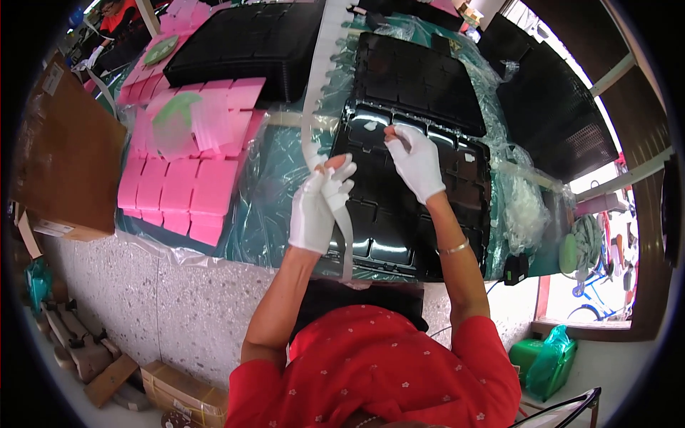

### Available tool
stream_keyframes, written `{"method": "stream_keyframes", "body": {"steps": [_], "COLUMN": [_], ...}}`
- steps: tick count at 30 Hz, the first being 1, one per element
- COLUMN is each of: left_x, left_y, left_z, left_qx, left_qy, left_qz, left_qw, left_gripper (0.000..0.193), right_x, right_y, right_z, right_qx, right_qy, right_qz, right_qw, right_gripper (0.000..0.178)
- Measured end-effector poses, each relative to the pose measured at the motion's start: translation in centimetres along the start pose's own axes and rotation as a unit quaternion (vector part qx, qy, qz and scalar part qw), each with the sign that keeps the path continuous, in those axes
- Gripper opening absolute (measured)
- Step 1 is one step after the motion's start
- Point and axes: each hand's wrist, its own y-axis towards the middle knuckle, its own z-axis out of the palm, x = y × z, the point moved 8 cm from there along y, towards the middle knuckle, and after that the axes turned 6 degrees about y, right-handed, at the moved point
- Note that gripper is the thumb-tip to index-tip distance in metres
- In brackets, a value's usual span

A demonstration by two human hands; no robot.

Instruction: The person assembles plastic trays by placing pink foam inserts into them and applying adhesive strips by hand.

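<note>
Red shirt (378, 357), black tray (382, 203) beneath pinched right fingers (401, 137), near curled left fingers (344, 173), holds unclear

Free passage: left of the near black compartmented tray (392, 221), above the surface (267, 189). Obstacles: white strip (347, 239) along the tray's left edge, another tray (421, 80) behind, crumpled film (526, 214) right.

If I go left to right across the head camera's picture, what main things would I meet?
Large brown cardboard box → pink sheets → left hand in a white glove → right hand, also gloved → bunched clear plastic → blue bicycle.
</note>
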Motion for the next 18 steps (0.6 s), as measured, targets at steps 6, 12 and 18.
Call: {"method": "stream_keyframes", "body": {"steps": [6,12,18], "left_x": [0.7,0.8,-0.3], "left_y": [0.2,0.1,0.3], "left_z": [1.0,-0.5,0.5], "left_qx": [-0.007,-0.017,-0.024], "left_qy": [0.006,-0.048,-0.025], "left_qz": [-0.014,-0.012,0.031], "left_qw": [1.0,0.999,0.999], "left_gripper": [0.047,0.045,0.052], "right_x": [-0.9,1.3,4.2], "right_y": [1.2,0.1,-7.0], "right_z": [-0.5,2.6,3.4], "right_qx": [-0.045,0.159,0.202], "right_qy": [-0.12,0.062,0.097], "right_qz": [-0.068,0.013,0.014], "right_qw": [0.989,0.985,0.974], "right_gripper": [0.017,0.02,0.018]}}
